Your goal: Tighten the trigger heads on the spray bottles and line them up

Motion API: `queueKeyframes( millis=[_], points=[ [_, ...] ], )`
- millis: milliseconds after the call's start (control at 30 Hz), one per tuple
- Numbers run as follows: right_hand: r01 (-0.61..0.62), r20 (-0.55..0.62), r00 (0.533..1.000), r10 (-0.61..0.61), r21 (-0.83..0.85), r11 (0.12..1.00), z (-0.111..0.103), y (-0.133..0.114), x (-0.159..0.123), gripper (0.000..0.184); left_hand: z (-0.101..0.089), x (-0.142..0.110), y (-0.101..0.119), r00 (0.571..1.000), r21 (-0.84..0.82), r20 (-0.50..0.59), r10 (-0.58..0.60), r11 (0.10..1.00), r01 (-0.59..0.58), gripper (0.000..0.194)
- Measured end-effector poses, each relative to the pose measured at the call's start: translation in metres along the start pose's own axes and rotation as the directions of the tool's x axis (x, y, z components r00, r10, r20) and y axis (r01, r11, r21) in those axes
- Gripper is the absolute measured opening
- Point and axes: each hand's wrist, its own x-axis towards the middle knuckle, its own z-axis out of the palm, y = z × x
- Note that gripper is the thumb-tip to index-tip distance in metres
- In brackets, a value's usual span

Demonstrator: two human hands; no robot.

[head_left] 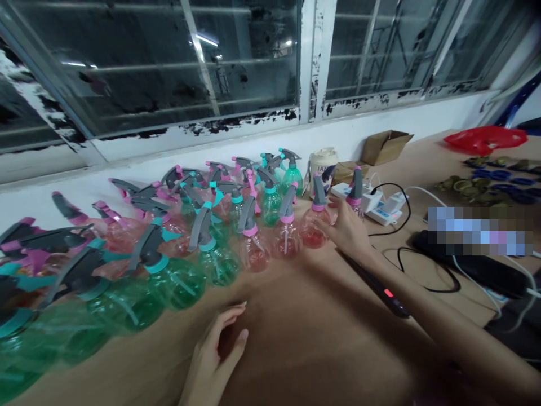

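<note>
Below windows (253, 56), your left fingers (227, 317) curl loosely parted, empty, over the surface (291, 321). Beside a spray bottle (313, 232), your right fingers' (333, 232) hold can't be told.

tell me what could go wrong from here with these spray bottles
The right hand is right beside a red-tinted bottle and might knock it over. The green bottles stand crowded together, so one tipping could topple others. The black cable curves close to the right forearm and might get snagged.
</note>
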Motion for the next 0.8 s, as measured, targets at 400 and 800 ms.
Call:
queueKeyframes(
  millis=[400, 800],
  points=[
    [0.036, 0.083, 0.996, -0.038, 0.03, 0.999, -0.011, 0.002, 0.009, 0.029, 0.016, 0.004, 0.003, 0.998, -0.023, -0.012, 0.065, 0.998, -0.065, 0.025],
    [0.009, 0.187, 0.982, -0.021, 0.069, 0.998, -0.051, -0.019, -0.032, 0.037, 0.04, 0.02, 0.041, 0.97, -0.101, 0.075, 0.232, 0.969, -0.224, 0.02]
  ],
)
